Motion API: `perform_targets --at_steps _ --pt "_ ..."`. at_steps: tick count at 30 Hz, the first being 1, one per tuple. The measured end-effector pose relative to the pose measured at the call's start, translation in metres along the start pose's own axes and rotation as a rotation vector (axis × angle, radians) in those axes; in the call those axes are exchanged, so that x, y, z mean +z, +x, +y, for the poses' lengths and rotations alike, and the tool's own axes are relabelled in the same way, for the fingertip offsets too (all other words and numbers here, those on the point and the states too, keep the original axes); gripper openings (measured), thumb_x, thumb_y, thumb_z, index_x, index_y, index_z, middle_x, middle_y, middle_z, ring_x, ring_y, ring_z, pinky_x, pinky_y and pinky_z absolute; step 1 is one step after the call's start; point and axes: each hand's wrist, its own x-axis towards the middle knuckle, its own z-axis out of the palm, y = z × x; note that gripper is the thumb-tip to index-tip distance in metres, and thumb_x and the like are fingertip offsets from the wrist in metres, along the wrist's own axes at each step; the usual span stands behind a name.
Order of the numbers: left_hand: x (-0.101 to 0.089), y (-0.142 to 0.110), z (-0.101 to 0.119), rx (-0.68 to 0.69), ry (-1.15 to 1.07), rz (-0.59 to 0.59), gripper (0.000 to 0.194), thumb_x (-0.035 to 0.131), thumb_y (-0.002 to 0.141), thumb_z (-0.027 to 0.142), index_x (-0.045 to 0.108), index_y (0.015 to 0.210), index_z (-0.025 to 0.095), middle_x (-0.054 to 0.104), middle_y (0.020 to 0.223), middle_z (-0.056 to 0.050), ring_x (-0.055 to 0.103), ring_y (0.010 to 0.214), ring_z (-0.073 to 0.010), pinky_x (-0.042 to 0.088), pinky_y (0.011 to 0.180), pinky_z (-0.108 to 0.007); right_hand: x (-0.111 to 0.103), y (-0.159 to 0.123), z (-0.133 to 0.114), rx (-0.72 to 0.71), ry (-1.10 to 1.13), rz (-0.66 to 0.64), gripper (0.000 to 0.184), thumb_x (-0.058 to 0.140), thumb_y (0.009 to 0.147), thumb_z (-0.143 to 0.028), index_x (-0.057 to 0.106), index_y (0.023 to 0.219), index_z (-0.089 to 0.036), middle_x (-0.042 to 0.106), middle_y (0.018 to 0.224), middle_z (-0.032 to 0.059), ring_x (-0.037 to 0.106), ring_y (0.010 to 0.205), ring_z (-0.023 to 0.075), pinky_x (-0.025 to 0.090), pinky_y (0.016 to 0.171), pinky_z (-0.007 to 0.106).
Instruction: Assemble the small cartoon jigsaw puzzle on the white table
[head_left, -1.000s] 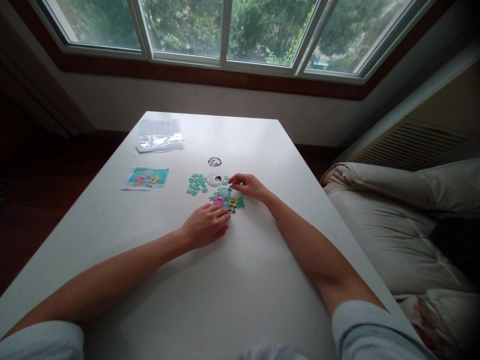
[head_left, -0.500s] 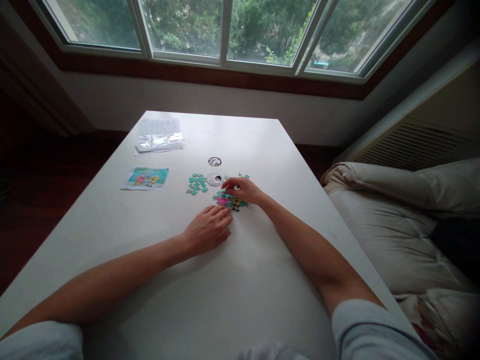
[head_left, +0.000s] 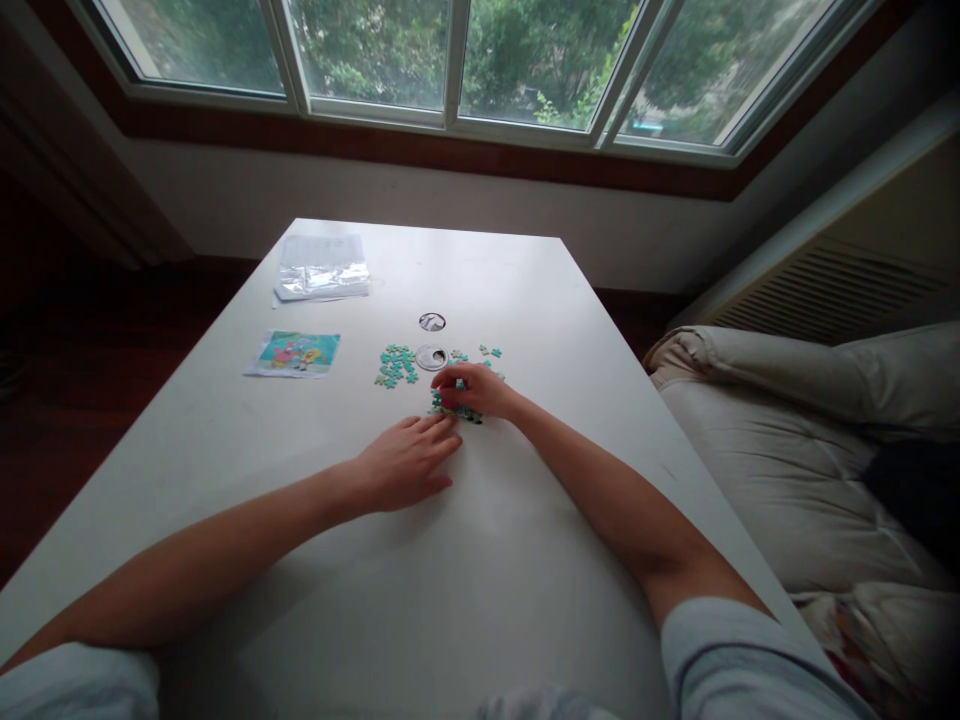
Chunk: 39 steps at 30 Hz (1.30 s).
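Observation:
My left hand [head_left: 410, 462] lies flat on the table, fingers stretched out, its fingertips touching the near edge of a partly joined jigsaw puzzle [head_left: 466, 412]. Over that puzzle reaches my right hand [head_left: 478, 388], thumb and fingers curled together in a pinch. Anything between those fingertips is too small to make out, and the hand covers much of the pink and teal pieces. Loose teal puzzle pieces [head_left: 396, 366] are gathered left of it. Several more loose pieces [head_left: 490, 351] lie just beyond the right hand.
A round tin [head_left: 431, 357] stands beyond the puzzle, with a round lid [head_left: 432, 322] behind it. To the left lies a cartoon picture sheet [head_left: 294, 354]. A clear plastic bag with paper [head_left: 322, 268] is at the far left of the white table [head_left: 420, 610]. A padded seat [head_left: 772, 470] borders the right side.
My right hand has moved slightly left and nearer, now covering more of the puzzle. The left hand has shifted a little left, its fingers more spread.

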Motion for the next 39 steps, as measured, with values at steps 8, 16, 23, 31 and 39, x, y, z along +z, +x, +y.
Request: perform_targets --at_steps 8,16,23,31,39 --pt "-0.011 -0.005 -0.012 0.005 0.007 -0.07 0.052 0.064 0.094 0.043 0.054 0.138 0.018 0.045 0.156 -0.018 0.046 0.143 -0.0317 0.039 0.113 -0.044 0.0 0.003 0.0 -0.029 -0.073 0.006 0.019 0.064 0.089 -0.023 0.075 0.104 -0.022 0.073 0.082 -0.0002 0.063 0.081 0.0144 0.046 0.083 0.026" --pt "-0.007 -0.004 -0.008 0.007 -0.001 -0.049 0.055 0.065 0.093 0.044 0.053 0.139 0.017 0.045 0.156 -0.021 0.048 0.141 -0.0349 0.042 0.111 -0.047 0.002 0.006 -0.004 -0.057 -0.146 0.023 0.014 0.063 0.089 -0.018 0.075 0.096 -0.021 0.073 0.08 0.0017 0.061 0.085 0.0173 0.045 0.083 0.028" --pt "-0.001 -0.005 -0.011 0.012 0.024 -0.027 0.055 0.065 0.093 0.043 0.051 0.141 0.02 0.044 0.157 -0.019 0.048 0.14 -0.0334 0.042 0.11 -0.044 0.003 0.008 -0.002 -0.174 -0.214 0.006 0.015 0.06 0.09 -0.015 0.075 0.091 -0.02 0.075 0.089 0.0046 0.059 0.09 0.0201 0.045 0.088 0.032" --pt "-0.004 -0.003 -0.01 0.008 0.032 -0.054 0.055 0.065 0.093 0.042 0.051 0.142 0.019 0.043 0.158 -0.019 0.047 0.141 -0.0334 0.042 0.11 -0.044 0.002 0.008 0.003 -0.226 -0.274 0.004 0.012 0.065 0.089 -0.013 0.075 0.092 -0.02 0.071 0.093 0.007 0.057 0.092 0.0221 0.045 0.091 0.036" --pt "-0.002 -0.004 -0.013 0.036 0.051 -0.007 0.05 0.064 0.093 0.041 0.054 0.138 0.021 0.048 0.154 -0.017 0.051 0.137 -0.0316 0.042 0.108 -0.042 -0.002 0.008 0.009 -0.217 -0.286 0.02 0.018 0.062 0.092 -0.015 0.077 0.099 -0.022 0.069 0.094 0.0077 0.056 0.093 0.0216 0.045 0.09 0.035"
